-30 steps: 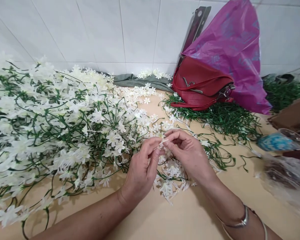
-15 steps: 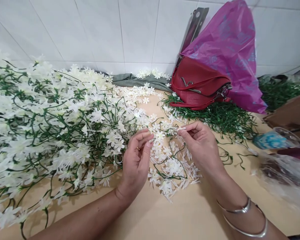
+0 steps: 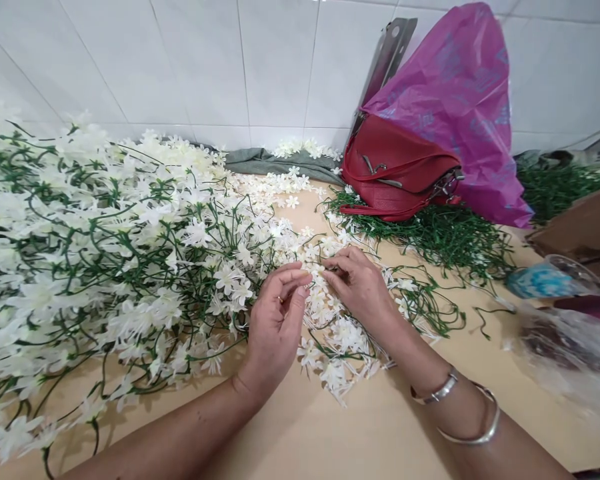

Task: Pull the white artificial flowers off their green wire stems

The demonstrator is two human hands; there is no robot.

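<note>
My left hand [image 3: 276, 323] is curled, thumb close against the fingertips. Whatever it pinches is too small to make out. Facing it, my right hand [image 3: 359, 285] is closed in a pinch a short gap away, and its fingers hide what they hold. Loose white artificial flowers [image 3: 347, 333] with thin white stamens and some green stems lie under and between both hands. A large heap of white flowers on green stems [image 3: 145, 253] spreads along the left, reaching my left hand. Several bare green stems [image 3: 437, 303] lie right of my right wrist.
A red handbag [image 3: 403, 167] rests on a pile of green stems [image 3: 460, 240], with a purple plastic bag [image 3: 460, 100] behind it. At right are a clear cup with blue contents [image 3: 545, 277], a clear plastic bag [image 3: 570, 347] and a brown box [image 3: 585, 220]. Grey cloth [image 3: 260, 162] lies along the tiled wall.
My right hand has moved left, closer to my left hand, uncovering green stems and white flowers to its right. The left hand has barely shifted.
</note>
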